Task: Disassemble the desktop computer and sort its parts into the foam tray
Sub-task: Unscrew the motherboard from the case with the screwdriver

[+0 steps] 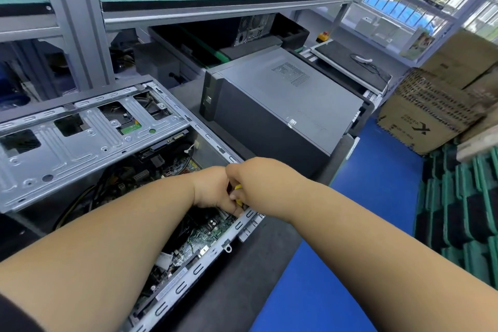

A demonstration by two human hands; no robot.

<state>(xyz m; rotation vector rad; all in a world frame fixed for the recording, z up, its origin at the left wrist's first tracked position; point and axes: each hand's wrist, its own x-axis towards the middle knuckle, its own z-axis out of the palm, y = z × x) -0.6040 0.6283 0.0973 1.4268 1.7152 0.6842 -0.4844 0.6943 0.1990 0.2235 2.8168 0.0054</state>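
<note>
progress is early to middle, judged from the layout: the open computer case [167, 148] has its side panel off, yet the drive cage [80, 140], motherboard [204, 229] and cable bundle [89, 197] are all in place beneath and to the left of the hands. left hand [213, 188] reaches down into the case at its near rail, fingers curled, but what it holds is hidden. right hand [253, 183] meets it from the right, curled round a yellow-handled tool [238, 194], probably a screwdriver; only a sliver of handle shows. the fastener being worked is covered by both hands. beyond the hands stands a second, closed computer tower [283, 105]. black foam tray [215, 35], farther back under the bench, is partly cut off, and its contents are hard to make out.
</note>
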